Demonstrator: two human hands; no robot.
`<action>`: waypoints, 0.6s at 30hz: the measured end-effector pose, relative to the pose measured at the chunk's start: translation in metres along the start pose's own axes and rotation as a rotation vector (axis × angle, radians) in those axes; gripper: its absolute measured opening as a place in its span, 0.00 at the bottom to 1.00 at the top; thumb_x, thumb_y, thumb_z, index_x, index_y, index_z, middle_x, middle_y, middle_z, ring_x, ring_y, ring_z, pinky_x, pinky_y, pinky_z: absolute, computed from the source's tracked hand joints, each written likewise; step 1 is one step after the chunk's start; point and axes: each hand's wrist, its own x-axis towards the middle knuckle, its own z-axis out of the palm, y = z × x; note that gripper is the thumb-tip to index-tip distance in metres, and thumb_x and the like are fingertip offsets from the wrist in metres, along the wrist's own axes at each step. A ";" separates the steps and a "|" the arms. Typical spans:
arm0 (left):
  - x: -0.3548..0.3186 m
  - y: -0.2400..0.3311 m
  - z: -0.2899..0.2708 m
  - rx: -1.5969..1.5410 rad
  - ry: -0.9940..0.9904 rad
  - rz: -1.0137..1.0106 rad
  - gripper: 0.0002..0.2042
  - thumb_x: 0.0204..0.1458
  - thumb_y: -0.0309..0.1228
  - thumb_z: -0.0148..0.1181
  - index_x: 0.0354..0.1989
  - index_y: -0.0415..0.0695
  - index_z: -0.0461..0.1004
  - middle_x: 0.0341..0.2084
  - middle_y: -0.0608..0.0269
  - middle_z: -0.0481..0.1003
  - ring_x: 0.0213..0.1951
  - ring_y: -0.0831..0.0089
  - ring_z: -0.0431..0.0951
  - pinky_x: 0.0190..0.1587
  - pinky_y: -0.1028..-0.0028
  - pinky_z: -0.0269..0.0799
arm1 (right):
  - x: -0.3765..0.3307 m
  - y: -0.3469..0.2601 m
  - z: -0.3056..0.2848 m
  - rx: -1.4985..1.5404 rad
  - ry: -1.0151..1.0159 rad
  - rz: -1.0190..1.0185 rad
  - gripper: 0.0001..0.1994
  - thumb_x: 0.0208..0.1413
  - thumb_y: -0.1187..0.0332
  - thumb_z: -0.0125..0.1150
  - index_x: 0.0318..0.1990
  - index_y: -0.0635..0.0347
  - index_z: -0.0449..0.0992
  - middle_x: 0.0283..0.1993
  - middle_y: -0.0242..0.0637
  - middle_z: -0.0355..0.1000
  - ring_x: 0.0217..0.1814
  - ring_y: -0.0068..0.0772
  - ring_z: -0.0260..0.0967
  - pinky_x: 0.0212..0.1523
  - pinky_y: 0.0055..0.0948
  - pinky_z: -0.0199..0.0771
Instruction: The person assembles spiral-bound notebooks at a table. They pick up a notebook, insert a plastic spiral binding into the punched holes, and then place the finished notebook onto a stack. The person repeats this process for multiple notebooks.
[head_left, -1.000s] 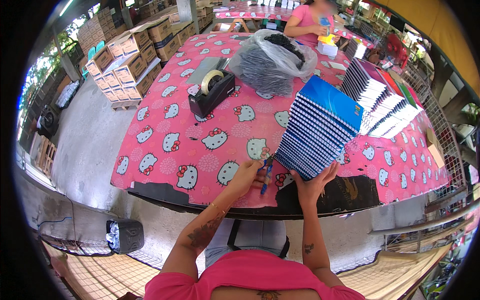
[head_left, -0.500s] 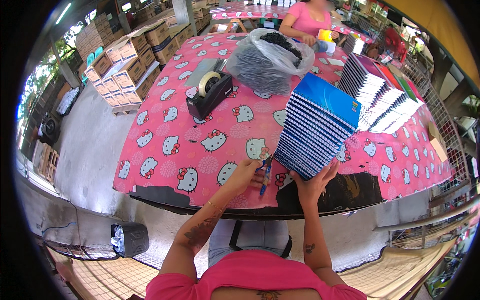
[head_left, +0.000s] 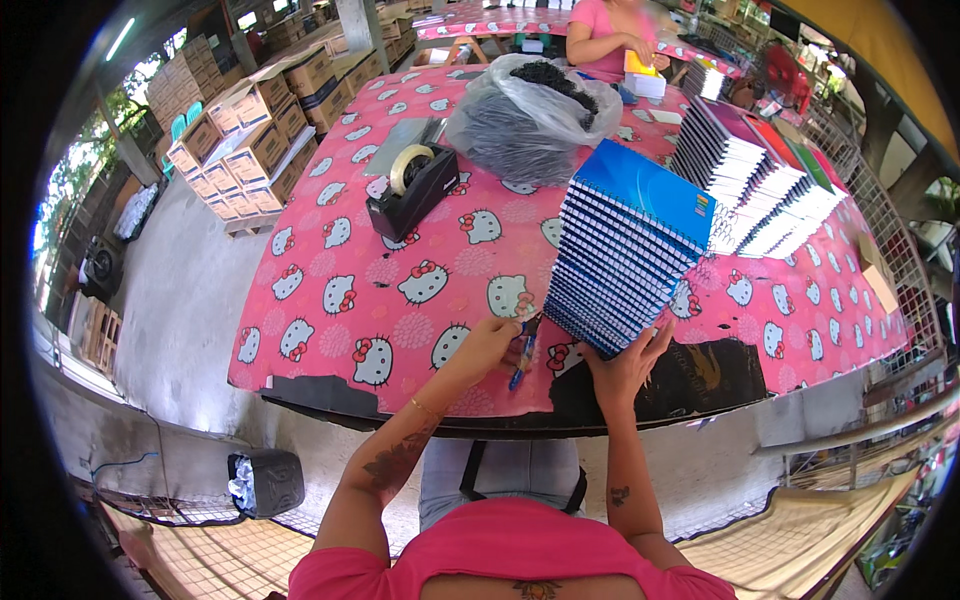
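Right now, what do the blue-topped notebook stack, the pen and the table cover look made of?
Notebook stack: paper pages, glossy blue card cover that shines; binding along the edge looks like wire spiral. Pen in the left hand: likely plastic, blue barrel, too small to be sure. Table cover: probably printed vinyl or oilcloth, smooth with a slight sheen.

Bright, even daylight is admitted from the upper left; straight edges are bent near the black circular rim.
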 end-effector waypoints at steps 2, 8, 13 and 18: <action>0.001 -0.001 0.002 -0.080 -0.015 -0.010 0.14 0.61 0.36 0.45 0.40 0.35 0.70 0.31 0.54 0.75 0.29 0.62 0.81 0.31 0.67 0.78 | 0.000 0.001 0.000 0.002 0.004 0.000 0.61 0.29 0.62 0.81 0.72 0.52 0.43 0.71 0.64 0.33 0.72 0.73 0.37 0.67 0.59 0.47; 0.012 -0.013 0.000 -0.053 0.022 0.032 0.16 0.62 0.37 0.46 0.39 0.35 0.71 0.31 0.52 0.76 0.30 0.64 0.81 0.31 0.68 0.77 | 0.000 0.002 0.001 -0.002 0.011 -0.014 0.60 0.30 0.62 0.81 0.71 0.53 0.44 0.71 0.64 0.33 0.72 0.72 0.37 0.67 0.58 0.47; 0.010 -0.008 0.010 0.854 0.246 0.429 0.17 0.61 0.36 0.45 0.38 0.34 0.74 0.27 0.49 0.76 0.28 0.61 0.80 0.30 0.64 0.75 | 0.000 0.002 0.000 -0.001 0.004 -0.007 0.61 0.29 0.61 0.82 0.72 0.53 0.44 0.71 0.64 0.33 0.72 0.71 0.37 0.67 0.58 0.47; 0.015 -0.001 0.002 1.009 0.137 0.426 0.15 0.60 0.35 0.45 0.40 0.34 0.73 0.29 0.48 0.76 0.30 0.56 0.81 0.33 0.61 0.77 | 0.000 -0.001 -0.001 -0.038 -0.036 0.011 0.61 0.29 0.62 0.82 0.72 0.53 0.43 0.71 0.64 0.34 0.72 0.71 0.38 0.67 0.57 0.47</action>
